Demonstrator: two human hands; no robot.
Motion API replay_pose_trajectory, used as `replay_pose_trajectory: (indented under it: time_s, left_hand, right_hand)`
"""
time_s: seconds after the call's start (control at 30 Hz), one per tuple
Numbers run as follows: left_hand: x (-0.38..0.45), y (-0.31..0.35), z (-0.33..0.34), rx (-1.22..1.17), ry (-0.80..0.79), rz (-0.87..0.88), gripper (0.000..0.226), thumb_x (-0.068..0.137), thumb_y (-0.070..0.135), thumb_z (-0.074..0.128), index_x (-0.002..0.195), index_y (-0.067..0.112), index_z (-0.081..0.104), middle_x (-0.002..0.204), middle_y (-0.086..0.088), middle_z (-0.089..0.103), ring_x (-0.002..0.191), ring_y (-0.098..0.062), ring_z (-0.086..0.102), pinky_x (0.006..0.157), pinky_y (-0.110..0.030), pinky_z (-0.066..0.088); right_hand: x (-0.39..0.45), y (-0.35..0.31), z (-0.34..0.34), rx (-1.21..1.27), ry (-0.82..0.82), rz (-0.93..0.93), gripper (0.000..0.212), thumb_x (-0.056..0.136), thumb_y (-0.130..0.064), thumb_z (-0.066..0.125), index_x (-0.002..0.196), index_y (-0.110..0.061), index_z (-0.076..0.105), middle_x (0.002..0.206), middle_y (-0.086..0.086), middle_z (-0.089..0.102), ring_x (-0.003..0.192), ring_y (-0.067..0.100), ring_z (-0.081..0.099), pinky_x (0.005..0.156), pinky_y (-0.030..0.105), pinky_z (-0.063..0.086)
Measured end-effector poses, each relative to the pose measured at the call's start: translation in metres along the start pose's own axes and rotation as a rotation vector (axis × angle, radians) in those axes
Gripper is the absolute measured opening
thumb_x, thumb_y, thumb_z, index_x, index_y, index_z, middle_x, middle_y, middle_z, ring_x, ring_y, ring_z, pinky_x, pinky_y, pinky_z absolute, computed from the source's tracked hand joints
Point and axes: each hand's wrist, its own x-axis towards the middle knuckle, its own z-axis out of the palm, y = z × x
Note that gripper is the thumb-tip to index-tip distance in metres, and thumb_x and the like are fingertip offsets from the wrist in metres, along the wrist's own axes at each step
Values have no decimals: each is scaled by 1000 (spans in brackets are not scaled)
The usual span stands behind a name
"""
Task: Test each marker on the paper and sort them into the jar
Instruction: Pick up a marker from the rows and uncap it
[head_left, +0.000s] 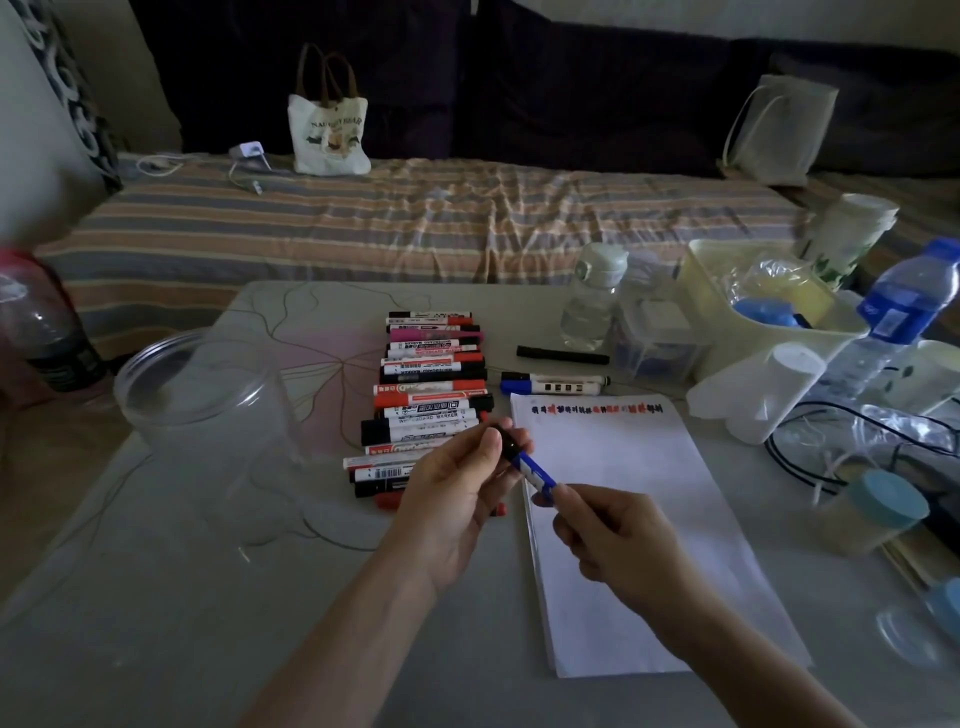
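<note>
Dim light is falling on a pale table standing before a striped bed. Above the paper's left edge, a blue marker is being held by both hands: the left hand is pinching its dark cap end, and the right hand is curling its fingers round the other end. Left of them, a row of markers is lying, and beyond it the clear jar is standing.
</note>
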Motion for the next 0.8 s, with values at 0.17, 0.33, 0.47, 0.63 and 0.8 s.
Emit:
replay_pose_trajectory:
  time_s: [0.17, 0.33, 0.47, 0.63, 0.8]
  left_hand:
    - [12, -9, 10, 88, 189, -47, 14, 92, 18, 60, 98, 11, 71, 95, -6, 76, 98, -20, 71, 74, -29, 54]
    - [26, -11, 11, 23, 315, -50, 19, 90, 22, 63, 99, 7, 71, 89, -7, 76, 87, -15, 73, 83, -32, 58]
    - [44, 11, -20, -10, 285, 155, 18, 91, 19, 60, 98, 3, 67, 95, -13, 72, 89, -22, 72, 74, -27, 59]
    - [48, -11, -10, 1027, -22, 514, 12, 93, 21, 60, 103, 17, 66, 93, 6, 70, 86, -3, 65, 78, -17, 51]
    - [73, -24, -15, 1519, -98, 685, 25, 91, 20, 63, 115, 17, 65, 111, 5, 63, 102, -10, 56, 91, -30, 48]
  right_hand:
    - [4, 8, -3, -434, 262, -357, 11, 93, -23, 60, 95, -26, 70, 62, -9, 60, 51, 5, 53, 43, 16, 41]
    - [12, 14, -13, -680, 362, -636, 12, 91, -21, 64, 95, -13, 73, 62, -7, 60, 50, 13, 54, 45, 28, 46]
    - [4, 24, -38, -628, 413, -490, 15, 89, -21, 65, 102, -18, 70, 68, -11, 61, 59, 9, 58, 48, 11, 40]
    - [22, 31, -39, -488, 250, -277, 37, 98, -15, 50, 122, -43, 48, 99, -15, 59, 72, -2, 64, 62, 12, 52]
    - [45, 23, -46, -274, 209, -274, 47, 98, 1, 43, 109, -43, 57, 114, -9, 57, 93, 4, 67, 79, 20, 55]
